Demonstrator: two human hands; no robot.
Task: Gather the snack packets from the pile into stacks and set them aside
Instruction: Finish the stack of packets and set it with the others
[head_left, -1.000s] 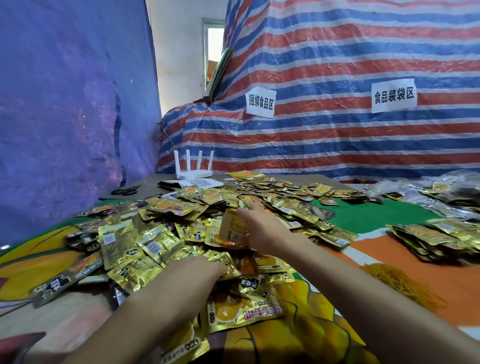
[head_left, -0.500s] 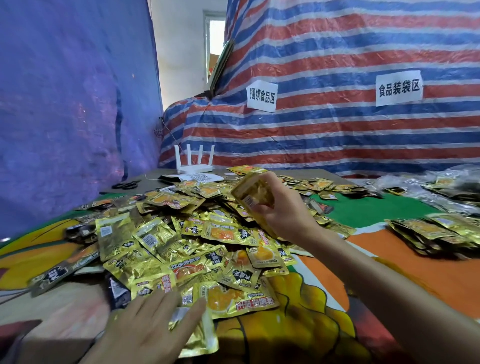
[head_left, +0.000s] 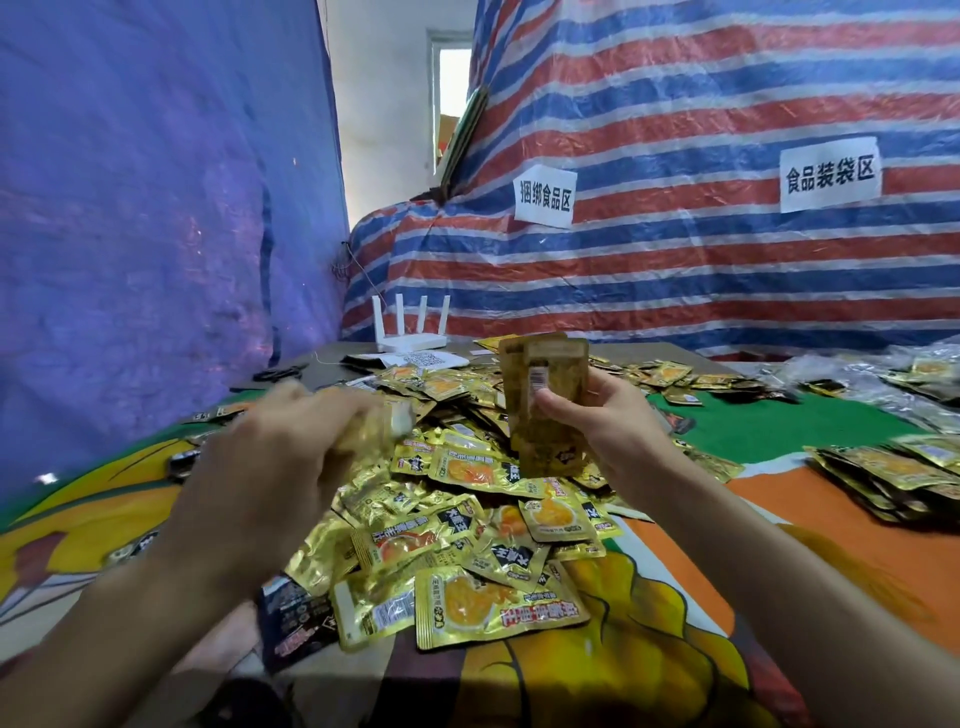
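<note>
A wide pile of gold snack packets (head_left: 467, 499) covers the middle of the table. My right hand (head_left: 602, 421) grips a small upright stack of packets (head_left: 545, 400) above the pile, their backs with barcodes toward me. My left hand (head_left: 280, 467) is blurred with motion above the pile's left side and holds a single gold packet (head_left: 379, 426) in its fingers, close to the left of the stack. A set-aside stack of packets (head_left: 893, 473) lies at the right edge on the orange cloth.
The table wears a colourful printed cloth (head_left: 649, 649). A white router (head_left: 410, 332) and a paper sheet stand at the far edge, scissors (head_left: 278, 371) to their left. Clear plastic bags with packets (head_left: 904, 374) lie at the far right. Tarpaulin walls stand left and behind.
My right hand lifted its packets upright and drew them nearer. My left hand rose from the near edge of the pile with one packet and moved toward the stack.
</note>
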